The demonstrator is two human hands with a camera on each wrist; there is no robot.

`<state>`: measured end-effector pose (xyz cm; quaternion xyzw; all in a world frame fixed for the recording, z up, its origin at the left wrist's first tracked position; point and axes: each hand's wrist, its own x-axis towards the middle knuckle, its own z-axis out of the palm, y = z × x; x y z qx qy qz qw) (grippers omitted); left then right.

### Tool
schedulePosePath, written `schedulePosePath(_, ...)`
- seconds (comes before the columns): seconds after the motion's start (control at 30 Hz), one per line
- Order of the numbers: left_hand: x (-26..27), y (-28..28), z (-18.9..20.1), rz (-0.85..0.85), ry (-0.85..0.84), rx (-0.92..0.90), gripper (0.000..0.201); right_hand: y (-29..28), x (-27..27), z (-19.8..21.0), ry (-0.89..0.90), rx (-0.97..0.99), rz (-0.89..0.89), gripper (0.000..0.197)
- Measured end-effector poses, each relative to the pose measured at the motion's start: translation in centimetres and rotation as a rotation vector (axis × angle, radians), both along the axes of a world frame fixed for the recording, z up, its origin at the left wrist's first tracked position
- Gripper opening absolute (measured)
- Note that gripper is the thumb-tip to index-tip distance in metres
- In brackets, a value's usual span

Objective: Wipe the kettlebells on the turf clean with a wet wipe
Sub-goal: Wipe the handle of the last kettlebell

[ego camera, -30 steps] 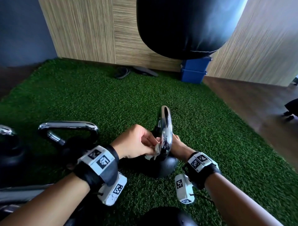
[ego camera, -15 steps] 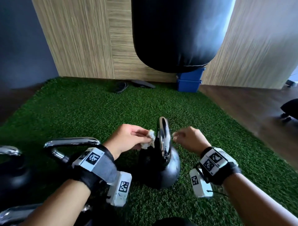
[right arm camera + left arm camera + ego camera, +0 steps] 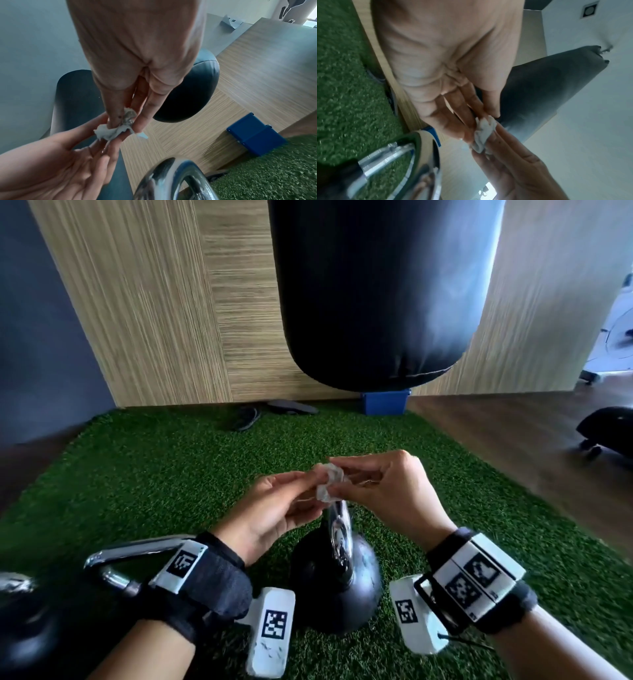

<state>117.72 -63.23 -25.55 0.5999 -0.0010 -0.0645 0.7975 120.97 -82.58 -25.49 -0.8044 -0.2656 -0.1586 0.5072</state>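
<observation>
A crumpled white wet wipe (image 3: 329, 481) is held just above the chrome handle (image 3: 339, 530) of a black kettlebell (image 3: 337, 587) standing on the green turf (image 3: 171, 474). My left hand (image 3: 305, 491) holds the wipe between thumb and outstretched fingers. My right hand (image 3: 346, 481) pinches its other side. In the left wrist view the wet wipe (image 3: 483, 132) sits where both hands' fingertips meet. In the right wrist view my right hand (image 3: 125, 121) pinches the wet wipe (image 3: 111, 132) over the left hand's fingers (image 3: 109, 148). Neither hand touches the kettlebell.
A second kettlebell with a chrome handle (image 3: 137, 553) stands at the left, and a third (image 3: 20, 631) at the far left edge. A black punching bag (image 3: 376, 302) hangs ahead, above a blue box (image 3: 383, 404). Sandals (image 3: 246, 417) lie by the wooden wall.
My left hand lifted the wipe off the kettlebell handle. My right hand let go of the handle, rose and pinched the wipe too. The head view tilted up.
</observation>
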Motion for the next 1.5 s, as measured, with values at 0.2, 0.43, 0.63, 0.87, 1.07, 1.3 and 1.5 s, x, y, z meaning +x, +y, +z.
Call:
schedulePosePath(0.2, 1.2, 2.2, -3.0, 0.079, -0.090, 0.794, 0.068, -1.7, 1.6, -1.7, 0.158, 0.046, -0.065, 0.036)
schedulePosePath(0.43, 1.1, -3.2, -13.0, -0.188, -0.089, 1.278, 0.144, -3.4, 3.6, -5.9, 0.427, 0.198, -0.158, 0.038)
schedulePosePath(0.63, 2.2, -4.1, -15.9, 0.013, -0.376, 1.416, 0.081, -2.6, 5.4, -9.0, 0.601, 0.232, -0.169, 0.041)
schedulePosePath(0.87, 3.5, 0.3, -15.3, -0.170, -0.484, 0.928, 0.063, 0.4, 7.3, -12.5, 0.652, 0.256, -0.224, 0.027)
schedulePosePath(1.07, 4.9, 1.6, -15.5, -0.340, -0.433, 1.198, 0.108, 1.1, 7.5, -13.5, 0.431, -0.065, -0.338, 0.009)
schedulePosePath(1.3, 4.9, 1.6, -14.2, -0.361, -0.361, 1.138, 0.082, 1.4, 9.7, -11.5, 0.346, 0.084, -0.297, 0.007)
schedulePosePath(1.5, 5.0, 1.9, -13.2, -0.415, -0.352, 1.153, 0.081, 1.1, 9.1, -11.1, 0.350, 0.105, -0.223, 0.024)
